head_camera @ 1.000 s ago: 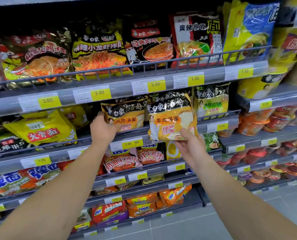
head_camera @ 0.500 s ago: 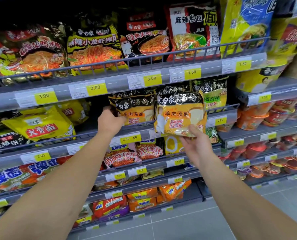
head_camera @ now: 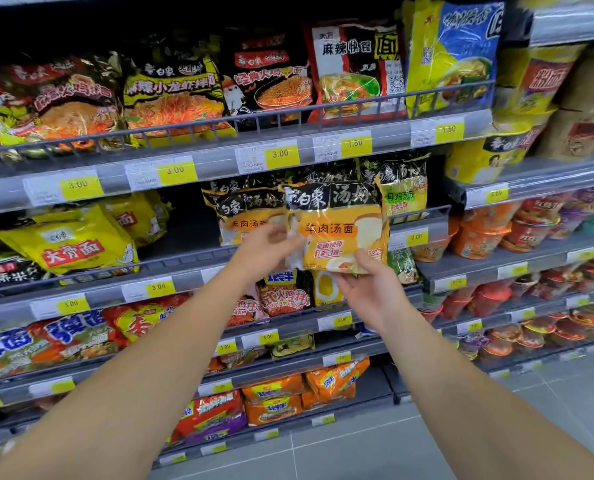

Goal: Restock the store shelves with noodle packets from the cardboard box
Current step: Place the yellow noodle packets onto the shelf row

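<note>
The right hand (head_camera: 368,292) gripped the orange noodle packet (head_camera: 337,230) from below, its fingers (head_camera: 366,261) curled up onto the lower front edge at about 5 o'clock of the pack, while the left hand (head_camera: 264,251) met the packet's left side at 9 o'clock, its blurred fingers seemingly pinching the clear crimped seam. The packet stood upright in front of the middle shelf (head_camera: 423,225), overlapping a matching packet (head_camera: 243,216) at its 9 o'clock and not yet behind the wire rail. The likely trouble was in the wrapper: glossy, slick film over a loose, pillow-shaped fill, so a grip on the bottom edge alone could let it tip forward or slide out. Pushed in carelessly, its lower edge could catch on the rail, or it could knock over the matching packet and the green-labelled pack (head_camera: 401,188) at 1 o'clock, both of which leaned freely. The noodle block inside probably crushes under hard squeezing. Farther out, crinkled foil bags lined the top shelf (head_camera: 219,157) at 12 o'clock, and rigid round cup noodles (head_camera: 475,237) sat at 3 o'clock. No cardboard box was in view
</note>
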Demonstrator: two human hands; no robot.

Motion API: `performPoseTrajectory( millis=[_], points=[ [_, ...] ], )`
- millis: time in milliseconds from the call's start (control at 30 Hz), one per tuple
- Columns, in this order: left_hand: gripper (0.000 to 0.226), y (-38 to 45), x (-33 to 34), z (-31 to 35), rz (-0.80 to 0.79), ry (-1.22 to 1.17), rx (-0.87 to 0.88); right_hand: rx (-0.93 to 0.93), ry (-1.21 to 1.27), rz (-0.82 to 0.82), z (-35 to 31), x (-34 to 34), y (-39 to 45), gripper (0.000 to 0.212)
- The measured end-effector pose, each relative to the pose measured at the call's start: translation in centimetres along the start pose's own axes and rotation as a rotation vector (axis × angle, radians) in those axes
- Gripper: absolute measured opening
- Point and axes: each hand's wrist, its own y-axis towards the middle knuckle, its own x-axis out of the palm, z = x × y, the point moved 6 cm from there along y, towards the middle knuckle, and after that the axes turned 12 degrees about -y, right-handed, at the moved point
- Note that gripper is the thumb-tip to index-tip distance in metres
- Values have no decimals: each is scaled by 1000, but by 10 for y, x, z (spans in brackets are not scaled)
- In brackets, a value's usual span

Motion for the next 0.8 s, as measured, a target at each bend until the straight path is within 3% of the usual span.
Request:
performPoseTrajectory(
  millis=[67,167,233,367,500,600,700,800],
  points=[
    [42,-6,13,2,-38,-6,-6,33,-38,-33,4,-5,-3,29],
    [10,-12,7,3,-39,-13,42,54,-143,-48,4,-12,-2,31],
    [13,-13,-15,0,6,35,69,43,-274,-54,-1,-9,1,29],
    [17,-13,-64,-1,106,108,90,-104,-836,-54,-15,24,14,31],
    [21,-9,-91,-3,152,61,82,-279,-1255,-41,-19,74,28,4],
    [25,-4,-106,-2,198,62,101,-410,-1509,41,-22,98,42,7],
    [35,10,-121,-4,277,71,140,-508,-1632,168,-27,113,57,11],
    [26,25,-124,-3,299,22,140,-572,-1632,258,-33,122,71,23]
  ],
)
